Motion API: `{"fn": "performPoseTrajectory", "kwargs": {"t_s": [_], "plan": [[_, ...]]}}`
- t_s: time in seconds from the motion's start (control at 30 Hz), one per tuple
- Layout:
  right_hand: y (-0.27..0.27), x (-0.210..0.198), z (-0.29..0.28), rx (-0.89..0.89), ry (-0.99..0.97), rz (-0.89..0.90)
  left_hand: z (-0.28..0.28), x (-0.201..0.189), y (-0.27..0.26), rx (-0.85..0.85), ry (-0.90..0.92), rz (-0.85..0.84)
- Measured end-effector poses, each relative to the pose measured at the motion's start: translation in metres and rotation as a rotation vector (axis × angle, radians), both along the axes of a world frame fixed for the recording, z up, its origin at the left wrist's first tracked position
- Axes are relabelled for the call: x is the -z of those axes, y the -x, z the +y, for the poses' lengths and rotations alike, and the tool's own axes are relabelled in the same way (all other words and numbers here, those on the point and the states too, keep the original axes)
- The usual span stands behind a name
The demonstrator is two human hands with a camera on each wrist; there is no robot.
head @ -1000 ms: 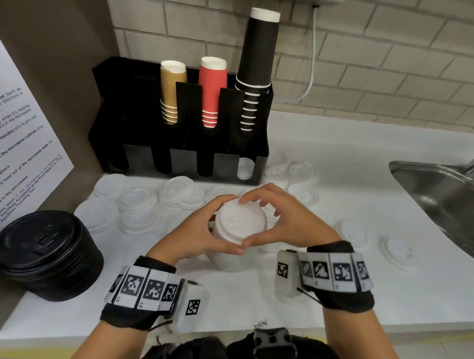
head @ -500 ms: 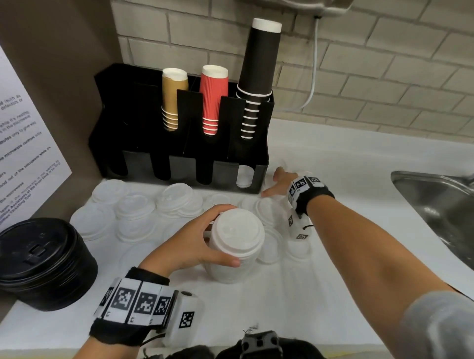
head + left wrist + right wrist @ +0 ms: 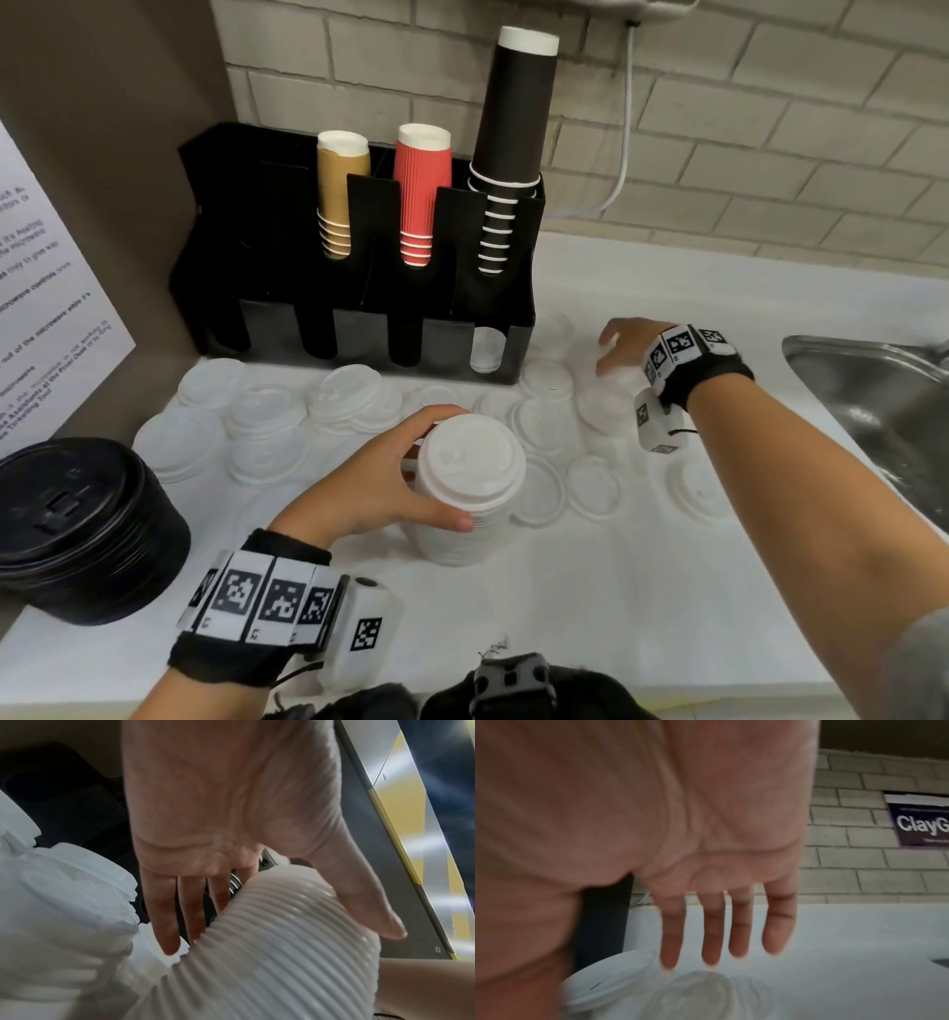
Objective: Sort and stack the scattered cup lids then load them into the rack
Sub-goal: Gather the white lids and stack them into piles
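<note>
Against the black cup rack (image 3: pixel 287 288), three cup stacks stand out: tan (image 3: pixel 339 190), ribbed red (image 3: pixel 422 195), and black with thin white rim stripes (image 3: pixel 506 169). In front of the rack, the scattered lids (image 3: pixel 267 416) are translucent white on a white counter (image 3: pixel 565 616); the stacked lids (image 3: pixel 470 493) are opaque white, finely ridged. Left of the rack sits a black lid pile (image 3: pixel 82 524). Behind the rack the wall (image 3: pixel 770 128) is beige brick. Both wristbands (image 3: pixel 267 601) are black with black-and-white square markers.
</note>
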State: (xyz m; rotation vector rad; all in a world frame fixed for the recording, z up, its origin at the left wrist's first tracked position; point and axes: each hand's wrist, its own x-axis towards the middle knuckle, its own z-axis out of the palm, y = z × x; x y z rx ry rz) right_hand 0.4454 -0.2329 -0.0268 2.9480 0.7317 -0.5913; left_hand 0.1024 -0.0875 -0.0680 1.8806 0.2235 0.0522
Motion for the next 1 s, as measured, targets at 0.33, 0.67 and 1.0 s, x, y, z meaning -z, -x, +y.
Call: {"fn": "performPoseTrajectory", "kwargs": {"t_s": [0.33,0.67,1.0], "plan": [[0.013,0.034,0.045,-0.190,0.007,-0.121,-0.001,-0.005,-0.002,0.017,-0.010,0.012],[-0.042,0.017,0.029,-0.126,0.010,-0.281,0.000,-0.004,-0.001,0.016,-0.010,0.025],[-0.029,0.004,0.012,-0.161,-0.227,-0.169,0.002,-0.005,-0.005,0.037,-0.011,0.028]]}}
